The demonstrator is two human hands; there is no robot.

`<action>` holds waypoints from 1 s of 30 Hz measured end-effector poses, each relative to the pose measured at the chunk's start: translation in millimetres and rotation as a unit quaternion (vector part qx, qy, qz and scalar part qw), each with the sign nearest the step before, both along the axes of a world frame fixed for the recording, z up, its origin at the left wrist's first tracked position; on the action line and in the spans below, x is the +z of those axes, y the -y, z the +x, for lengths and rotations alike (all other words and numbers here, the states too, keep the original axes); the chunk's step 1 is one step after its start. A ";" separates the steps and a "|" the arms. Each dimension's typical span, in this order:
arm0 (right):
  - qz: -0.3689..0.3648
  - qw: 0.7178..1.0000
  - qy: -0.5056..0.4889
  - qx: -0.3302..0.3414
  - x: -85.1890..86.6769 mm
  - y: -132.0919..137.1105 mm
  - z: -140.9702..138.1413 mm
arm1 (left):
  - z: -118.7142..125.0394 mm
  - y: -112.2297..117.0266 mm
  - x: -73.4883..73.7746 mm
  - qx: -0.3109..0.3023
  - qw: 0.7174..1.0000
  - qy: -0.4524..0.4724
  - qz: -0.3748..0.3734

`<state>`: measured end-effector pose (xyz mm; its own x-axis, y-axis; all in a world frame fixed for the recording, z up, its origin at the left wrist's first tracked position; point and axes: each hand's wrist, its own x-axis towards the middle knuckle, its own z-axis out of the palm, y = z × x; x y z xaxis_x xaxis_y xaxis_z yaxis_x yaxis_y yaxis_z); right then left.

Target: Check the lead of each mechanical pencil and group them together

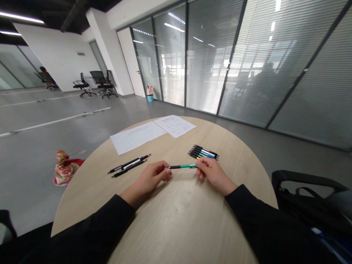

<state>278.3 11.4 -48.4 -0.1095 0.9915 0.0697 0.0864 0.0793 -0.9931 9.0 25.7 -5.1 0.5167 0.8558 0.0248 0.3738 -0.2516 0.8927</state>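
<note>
A green and black pen stretches sideways between my two hands, over the middle of the table. My left hand pinches its black end, and my right hand grips the green end between thumb and fingers. Just behind my right hand lies a row of several pens side by side, with black, white, blue and yellow parts. To the left of my left hand rest a few black pens, laid slantwise and close together.
The round wooden table carries two printed sheets, a left paper and a right paper, at its far side. A black chair stands at the right edge. A patterned cloth bundle is on the floor at left.
</note>
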 end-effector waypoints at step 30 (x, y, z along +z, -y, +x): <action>0.013 1.000 -0.004 0.001 4.6 4.0 -3.2 | -1.9 2.0 9.0 0.013 0.987 -0.098 0.126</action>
<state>275.1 7.5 -43.8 -0.1101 0.9893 0.0959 0.0786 0.1049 -0.9914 7.1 23.7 3.9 0.5114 0.8479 0.1398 0.5425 -0.4447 0.7127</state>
